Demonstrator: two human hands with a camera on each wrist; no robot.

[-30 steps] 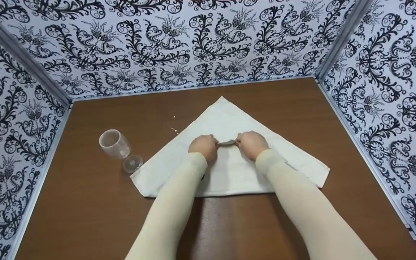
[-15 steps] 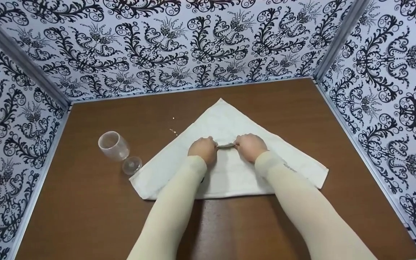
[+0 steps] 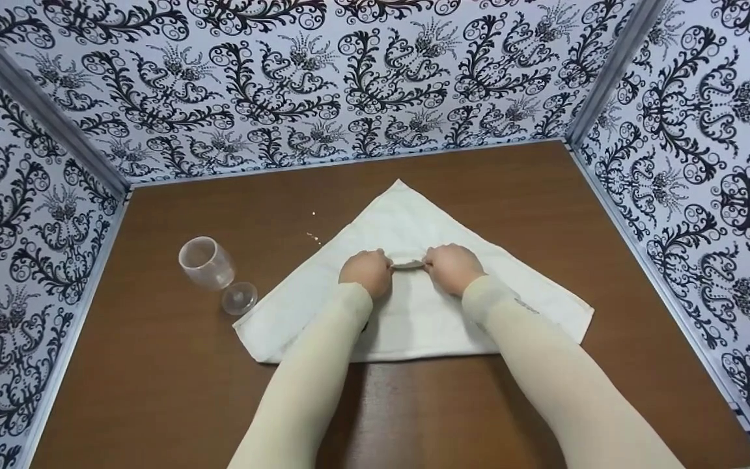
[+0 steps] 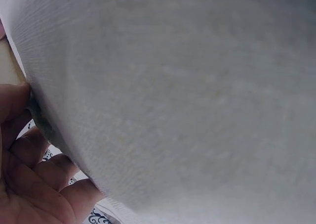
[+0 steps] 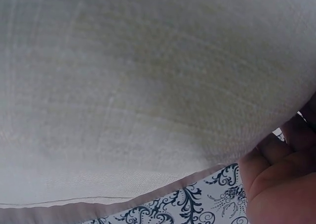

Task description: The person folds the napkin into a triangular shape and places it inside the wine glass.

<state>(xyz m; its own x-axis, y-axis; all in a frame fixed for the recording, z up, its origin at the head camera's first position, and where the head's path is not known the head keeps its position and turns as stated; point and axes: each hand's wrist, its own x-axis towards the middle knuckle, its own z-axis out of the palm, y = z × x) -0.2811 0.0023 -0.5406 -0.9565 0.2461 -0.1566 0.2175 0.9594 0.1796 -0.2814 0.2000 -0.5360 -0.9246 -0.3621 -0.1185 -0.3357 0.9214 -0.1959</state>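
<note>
On the table [image 3: 153,365], both hands stay where they were: left hand [image 3: 366,272] and right hand [image 3: 453,267] pinch a small grey object [image 3: 407,264] between them over the white cloth [image 3: 414,221]; nothing has visibly shifted.

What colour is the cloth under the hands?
White, plain and unpatterned: the cloth shows best in the head view.

A white woven cloth [image 3: 414,228] is showing a matt, finely ribbed weave, lying on a smooth brown wood-look surface [image 3: 544,189] beside a clear, glossy stemmed glass [image 3: 209,264], under patterned paper-like walls [image 3: 284,78].
</note>
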